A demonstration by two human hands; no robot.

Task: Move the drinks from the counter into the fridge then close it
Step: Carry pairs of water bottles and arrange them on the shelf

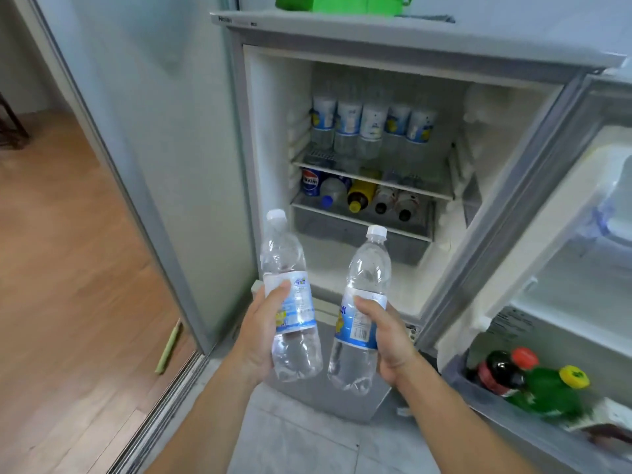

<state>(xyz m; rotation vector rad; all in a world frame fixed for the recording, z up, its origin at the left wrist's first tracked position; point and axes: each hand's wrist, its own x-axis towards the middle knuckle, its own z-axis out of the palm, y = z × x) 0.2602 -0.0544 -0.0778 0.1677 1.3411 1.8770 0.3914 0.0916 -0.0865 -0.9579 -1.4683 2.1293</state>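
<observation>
Your left hand (261, 331) grips a clear plastic water bottle with a white cap and blue-and-white label (290, 295), fingers curled round the label band with the thumb lying across its front; your right hand (383, 340) grips a second clear plastic water bottle of the same kind (362, 313), thumb across its label and fingers wrapped behind, out of sight. Both bottles are held roughly upright, caps tilted slightly away from each other, their bases near one another but apart, in front of the small silver fridge with a white interior (393, 39). The fridge door (533, 254) stands open to your right. On the upper wire shelf (372, 177) a row of matching labelled water bottles (372, 128) stands upright at the back. On the lower shelf a blue cola can (310, 182) stands at the left, and beside it several bottles lie on their sides with caps facing you (one has a yellow body (362, 193)). The bottom door rack (506, 401) holds a dark cola bottle with a red cap (499, 371) and a green bottle with a yellow cap (550, 391). A bright green object (338, 2) rests on top of the fridge. Wooden flooring (68, 268) lies to your left, beyond a sliding frosted panel (154, 131)
</observation>
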